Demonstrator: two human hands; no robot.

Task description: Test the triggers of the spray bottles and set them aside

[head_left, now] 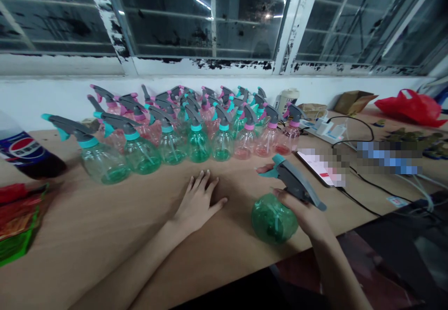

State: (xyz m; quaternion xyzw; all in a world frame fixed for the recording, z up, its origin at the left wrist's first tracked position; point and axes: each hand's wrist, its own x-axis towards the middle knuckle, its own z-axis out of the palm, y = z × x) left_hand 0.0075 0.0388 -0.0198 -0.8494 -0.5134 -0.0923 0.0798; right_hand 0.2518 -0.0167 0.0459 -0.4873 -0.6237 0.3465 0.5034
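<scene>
My right hand grips a green spray bottle by its neck, just under the grey and teal spray head. The bottle is tilted, and a finger is at the teal trigger and nozzle end. My left hand lies flat on the wooden table, fingers spread, holding nothing. Just beyond it stand several spray bottles in a row, among them a green bottle with a teal collar and a pink bottle with a pink collar. Behind this row more bottles are packed close together, partly hidden.
On the left are a cola bottle and a red and green snack packet. To the right lie a phone, a power strip with chargers, and cables. A red plastic bag sits at the back right. Windows line the wall.
</scene>
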